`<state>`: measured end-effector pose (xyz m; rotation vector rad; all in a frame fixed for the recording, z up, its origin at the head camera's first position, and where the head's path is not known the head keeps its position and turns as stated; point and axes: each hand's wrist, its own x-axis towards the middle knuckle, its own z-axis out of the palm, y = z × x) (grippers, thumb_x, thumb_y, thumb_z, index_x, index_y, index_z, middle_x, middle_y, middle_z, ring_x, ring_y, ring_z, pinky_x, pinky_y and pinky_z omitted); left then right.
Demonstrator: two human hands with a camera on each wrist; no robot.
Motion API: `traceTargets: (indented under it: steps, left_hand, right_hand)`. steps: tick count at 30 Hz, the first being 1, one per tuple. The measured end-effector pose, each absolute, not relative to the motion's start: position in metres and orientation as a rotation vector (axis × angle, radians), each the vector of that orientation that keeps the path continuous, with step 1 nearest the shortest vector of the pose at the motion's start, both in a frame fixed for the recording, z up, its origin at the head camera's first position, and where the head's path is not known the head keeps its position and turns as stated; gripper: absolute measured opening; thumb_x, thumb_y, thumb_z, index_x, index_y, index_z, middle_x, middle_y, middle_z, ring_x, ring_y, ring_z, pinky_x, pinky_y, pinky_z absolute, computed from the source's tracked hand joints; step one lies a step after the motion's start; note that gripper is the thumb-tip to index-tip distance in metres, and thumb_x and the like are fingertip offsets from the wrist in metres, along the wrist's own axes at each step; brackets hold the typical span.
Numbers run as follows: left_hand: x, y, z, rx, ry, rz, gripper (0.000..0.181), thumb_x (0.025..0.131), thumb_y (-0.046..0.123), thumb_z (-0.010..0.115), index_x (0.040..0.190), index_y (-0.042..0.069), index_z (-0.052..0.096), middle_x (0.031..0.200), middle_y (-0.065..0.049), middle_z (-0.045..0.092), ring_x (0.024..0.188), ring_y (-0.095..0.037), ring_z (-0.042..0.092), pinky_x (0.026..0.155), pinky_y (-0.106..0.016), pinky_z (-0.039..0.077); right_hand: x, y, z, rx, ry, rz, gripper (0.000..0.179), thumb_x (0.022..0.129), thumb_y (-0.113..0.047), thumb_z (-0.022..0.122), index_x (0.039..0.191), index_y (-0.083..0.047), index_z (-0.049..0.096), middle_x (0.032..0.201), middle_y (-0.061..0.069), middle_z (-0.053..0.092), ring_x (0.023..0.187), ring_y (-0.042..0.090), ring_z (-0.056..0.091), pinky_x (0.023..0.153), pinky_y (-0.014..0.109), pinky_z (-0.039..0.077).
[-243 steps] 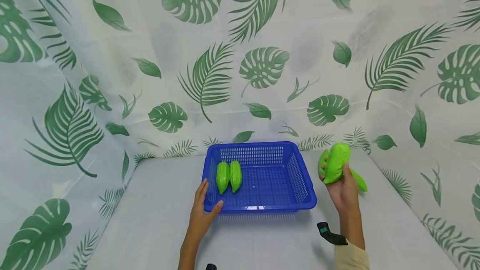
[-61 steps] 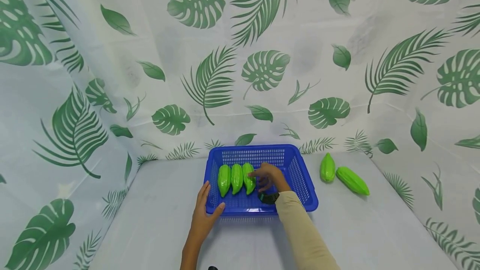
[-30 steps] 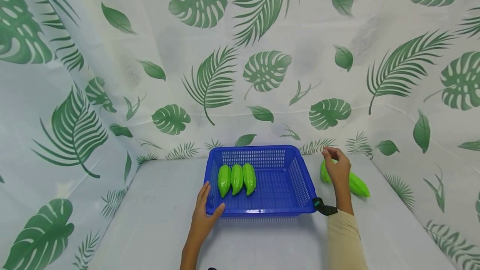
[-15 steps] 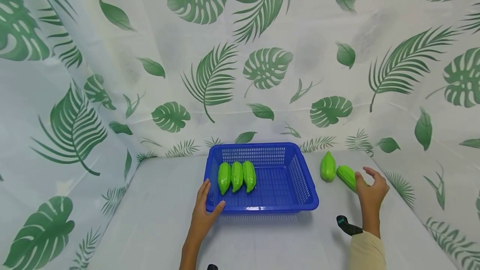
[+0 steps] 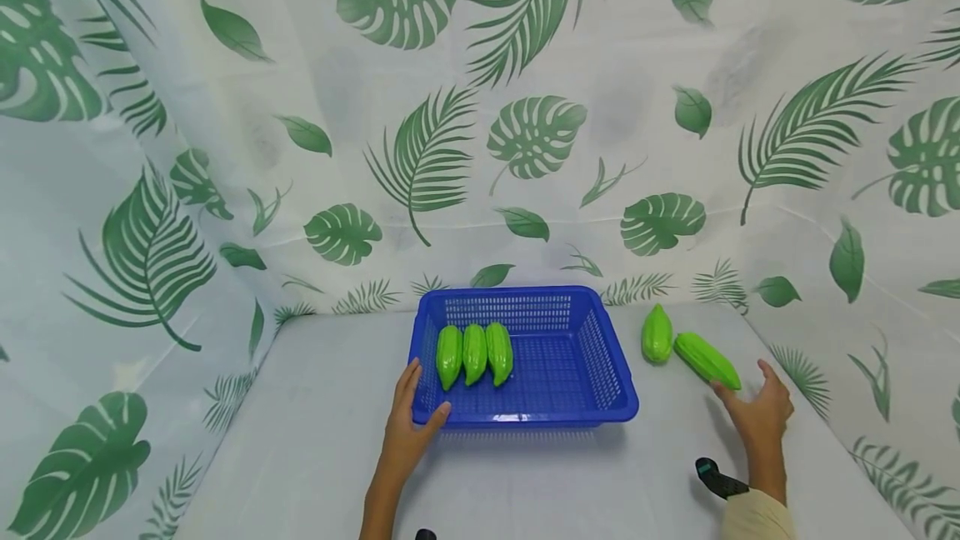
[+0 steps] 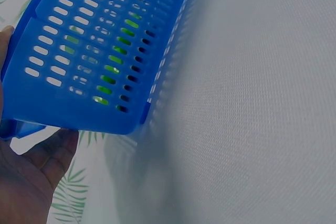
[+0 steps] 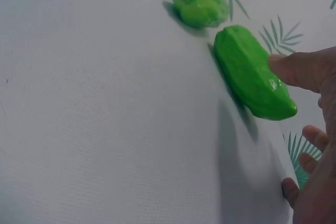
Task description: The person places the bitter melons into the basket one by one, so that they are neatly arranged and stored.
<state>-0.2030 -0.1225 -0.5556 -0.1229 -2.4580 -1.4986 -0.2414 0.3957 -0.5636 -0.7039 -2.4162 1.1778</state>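
Observation:
My right hand (image 5: 759,415) hovers at the near end of a bright green, ridged bitter gourd (image 5: 707,360) lying on the table. Its thumb (image 7: 299,69) overlaps the gourd's side in the right wrist view; whether they touch I cannot tell. The other fingers are spread apart beyond the tip. Just left of that gourd lies another bitter gourd (image 5: 657,335). My left hand (image 5: 405,432) rests at the near left corner of a blue basket (image 5: 525,420), fingers along its left rim and thumb at the front rim. Three bitter gourds (image 5: 474,355) lie side by side in the basket's left part.
A white table (image 5: 510,482) carries everything. Behind it and along both sides hangs a white sheet (image 5: 450,265) printed with green leaves. The basket's right wall (image 5: 600,357) stands between its inside and the two loose gourds.
The third gourd was set in the basket as my right hand drew away from it. That hand then went right, past the loose gourds, and opened wider. My left hand stayed at the corner.

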Motion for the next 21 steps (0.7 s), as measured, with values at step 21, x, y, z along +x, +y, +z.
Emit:
traceTargets:
  steps: [21]
  left_hand:
    - [-0.204,-0.122,-0.555,-0.107,-2.465,-1.516,0.082,0.089,0.047,0.066,0.154,0.012,0.03,0.163,0.003,0.021,0.151,-0.031,0.018,0.117,-0.057,0.022]
  right_hand:
    - [-0.262,0.397,-0.584,-0.652,-2.529,1.157,0.079,0.093,-0.03,0.064,0.154,-0.003,0.022,0.153,0.029,0.031,0.135,0.048,0.033,0.095,0.063,0.017]
